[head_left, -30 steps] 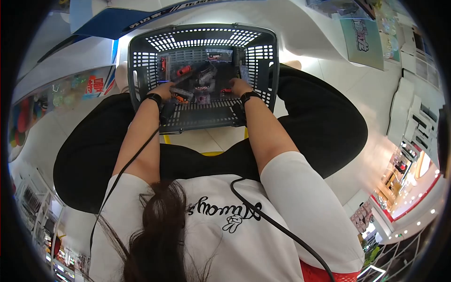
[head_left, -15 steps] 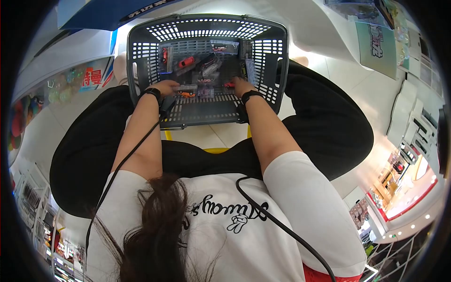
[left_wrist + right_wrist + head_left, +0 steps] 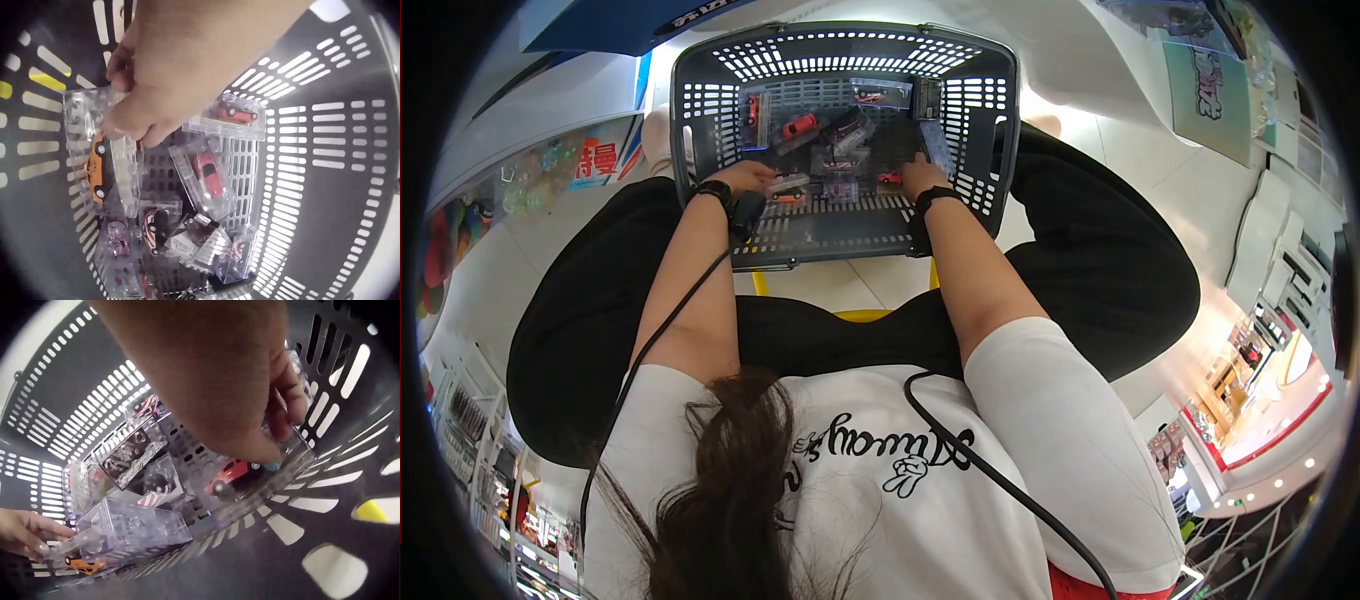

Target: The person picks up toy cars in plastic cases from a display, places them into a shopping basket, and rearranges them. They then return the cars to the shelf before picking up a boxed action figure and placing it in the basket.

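Observation:
Both hands reach down into a dark grey shopping basket [image 3: 830, 238] holding several toy cars in clear boxes. At the basket's left near side, my left hand [image 3: 747, 178] pinches one end of a clear box with an orange toy car [image 3: 97, 172]; thumb and fingertips lie on the box's edge. On the right, my right hand [image 3: 275, 419] curls its fingers round the end of a clear box with a red toy car [image 3: 234, 476]. Part of that box is hidden under the hand. Another boxed red car [image 3: 209, 175] lies slanted in the middle, apart from both hands.
More boxed cars lie inside: a red one [image 3: 753, 110] along the left wall, a white-and-red one [image 3: 880, 95] at the far wall, and a dark box [image 3: 925, 98] in the far right corner. The basket stands between the person's knees. A black cable [image 3: 675, 305] runs along the left arm.
The orange car's box, slanted a second ago, has turned nearly level with my left hand still at its end. My right hand stays by the red car. The head view has shifted slightly.

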Demonstrator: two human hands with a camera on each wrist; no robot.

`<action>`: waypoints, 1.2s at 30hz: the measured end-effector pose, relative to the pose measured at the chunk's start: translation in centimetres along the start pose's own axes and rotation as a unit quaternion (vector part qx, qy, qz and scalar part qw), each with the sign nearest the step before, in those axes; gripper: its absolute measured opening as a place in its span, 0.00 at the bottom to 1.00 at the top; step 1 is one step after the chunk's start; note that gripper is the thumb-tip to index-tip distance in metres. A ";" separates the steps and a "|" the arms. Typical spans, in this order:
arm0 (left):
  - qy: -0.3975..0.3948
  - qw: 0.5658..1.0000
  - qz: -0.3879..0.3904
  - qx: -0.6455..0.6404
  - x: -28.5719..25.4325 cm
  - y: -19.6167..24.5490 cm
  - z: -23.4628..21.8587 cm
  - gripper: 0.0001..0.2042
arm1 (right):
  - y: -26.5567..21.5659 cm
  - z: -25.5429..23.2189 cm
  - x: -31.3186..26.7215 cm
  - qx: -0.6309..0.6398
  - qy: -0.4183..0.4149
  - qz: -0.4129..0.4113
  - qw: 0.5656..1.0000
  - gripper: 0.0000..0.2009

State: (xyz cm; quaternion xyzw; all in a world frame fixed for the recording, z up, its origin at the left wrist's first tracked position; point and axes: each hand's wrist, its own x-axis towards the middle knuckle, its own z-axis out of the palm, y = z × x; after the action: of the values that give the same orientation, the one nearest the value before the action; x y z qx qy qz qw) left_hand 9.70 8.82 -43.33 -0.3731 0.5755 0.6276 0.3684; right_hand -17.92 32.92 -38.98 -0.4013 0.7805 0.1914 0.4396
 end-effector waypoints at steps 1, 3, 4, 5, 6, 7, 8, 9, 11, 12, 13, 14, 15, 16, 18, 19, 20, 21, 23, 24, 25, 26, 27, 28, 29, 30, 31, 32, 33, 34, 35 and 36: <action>0.018 0.999 -0.017 0.043 -0.8 1.0 0.2 0.28 | 0.0 -0.1 -0.2 0.015 0.011 0.007 1.000 0.21; 0.036 0.984 -0.055 0.163 -2.5 3.3 0.4 0.27 | 0.2 0.1 -0.2 0.042 0.029 0.006 0.999 0.21; 0.045 0.971 -0.073 0.222 -3.1 4.4 0.5 0.27 | 0.6 0.6 0.1 0.054 0.037 -0.002 0.998 0.20; 0.043 0.968 -0.084 0.231 -3.6 5.1 0.6 0.27 | 1.0 1.0 0.5 0.067 0.045 -0.010 0.997 0.20; 0.040 0.965 -0.094 0.241 -4.0 5.8 0.7 0.26 | 1.3 1.3 1.0 0.060 0.036 -0.011 0.998 0.19; 0.037 0.962 -0.105 0.250 -4.1 6.0 0.8 0.26 | 1.6 1.6 1.5 0.053 0.026 -0.011 0.998 0.18; 0.038 0.965 -0.102 0.238 -4.0 5.9 0.8 0.26 | 1.9 2.1 1.9 0.046 0.016 -0.011 0.999 0.17; 0.039 0.969 -0.099 0.225 -3.8 5.6 0.7 0.26 | 1.6 1.3 1.3 0.050 0.008 0.003 0.999 0.17; 0.069 0.978 -0.074 0.181 -2.6 4.0 0.3 0.26 | 0.6 -1.3 -0.4 0.059 -0.008 0.031 0.998 0.18; 0.098 0.983 -0.053 0.149 -0.9 2.0 0.0 0.26 | 0.7 -1.2 -0.4 0.058 -0.006 0.018 0.998 0.18; 0.126 0.985 -0.031 0.117 0.5 0.2 -0.3 0.26 | 0.9 -1.0 -0.3 0.059 -0.005 0.004 0.998 0.18; 0.144 0.987 -0.004 0.068 1.4 -1.1 -0.7 0.26 | 1.1 -0.7 -0.1 0.060 -0.004 -0.009 0.998 0.17; 0.161 0.986 0.024 0.018 2.1 -2.1 -1.2 0.25 | 1.4 0.2 0.3 0.050 0.005 -0.014 0.999 0.17; 0.178 0.982 0.052 -0.031 2.8 -2.8 -1.4 0.25 | 1.6 1.3 0.8 0.040 0.013 -0.019 0.999 0.16; 0.236 0.967 0.088 -0.021 3.2 -2.9 -1.4 0.21 | 1.9 2.4 1.4 0.039 0.025 -0.019 0.999 0.15; 0.266 0.959 0.096 0.006 3.0 -2.2 -1.4 0.19 | 1.9 2.6 1.4 0.047 0.029 -0.014 0.998 0.15; 0.295 0.949 0.104 0.033 2.8 -1.5 -1.4 0.18 | 1.9 2.7 1.4 0.056 0.032 -0.010 0.998 0.15; 0.318 0.940 0.098 0.074 2.2 -0.5 -1.2 0.17 | 2.1 3.0 1.8 0.065 0.033 -0.017 0.997 0.15; 0.360 0.916 0.087 0.156 0.8 2.1 -0.4 0.15 | 2.8 3.9 3.2 0.084 0.036 -0.031 0.995 0.15; 0.379 0.906 0.071 0.177 0.1 3.8 0.0 0.16 | 2.9 3.5 3.0 0.134 0.068 -0.020 0.988 0.15; 0.397 0.894 0.056 0.198 -0.4 5.5 0.4 0.16 | 3.0 2.6 2.5 0.182 0.100 -0.010 0.978 0.14; 0.415 0.882 0.040 0.218 -0.6 6.7 0.9 0.17 | 2.9 1.5 2.0 0.231 0.131 0.000 0.964 0.14; 0.369 0.907 0.078 0.186 -0.1 7.5 1.3 0.18 | 2.8 0.2 1.5 0.255 0.166 0.014 0.953 0.13; 0.322 0.927 0.115 0.154 0.5 8.3 1.3 0.19 | 2.7 -1.3 1.3 0.279 0.200 0.029 0.939 0.13; 0.272 0.942 0.153 0.120 1.1 9.0 1.6 0.20 | 2.9 -2.1 1.3 0.302 0.235 0.044 0.923 0.12; 0.215 0.955 0.162 0.122 1.0 9.9 2.4 0.22 | 3.5 -2.3 1.7 0.317 0.263 0.042 0.910 0.13; 0.158 0.965 0.170 0.123 0.6 11.0 3.5 0.24 | 4.1 -2.6 2.2 0.330 0.292 0.040 0.897 0.13; 0.099 0.971 0.178 0.124 0.3 11.7 4.4 0.26 | 4.7 -2.6 2.5 0.344 0.319 0.037 0.882 0.13; 0.088 0.956 0.198 0.196 0.7 11.4 5.7 0.27 | 4.7 -3.6 1.7 0.343 0.290 0.047 0.892 0.16; 0.077 0.936 0.216 0.267 1.5 10.7 7.4 0.29 | 5.5 -2.6 2.7 0.335 0.275 0.034 0.901 0.18; 0.066 0.910 0.234 0.336 2.3 10.0 8.6 0.30 | 6.5 -1.1 4.3 0.327 0.260 0.020 0.909 0.20; 0.072 0.906 0.198 0.366 1.7 10.3 9.8 0.31 | 7.2 -0.2 5.3 0.318 0.245 0.006 0.916 0.23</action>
State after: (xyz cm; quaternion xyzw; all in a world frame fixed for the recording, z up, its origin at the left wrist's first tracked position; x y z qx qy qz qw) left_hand -0.68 17.95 -39.63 -0.1349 0.8519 0.4043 0.3043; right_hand -25.26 34.74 -43.71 -0.2697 0.8858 -0.1688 0.3378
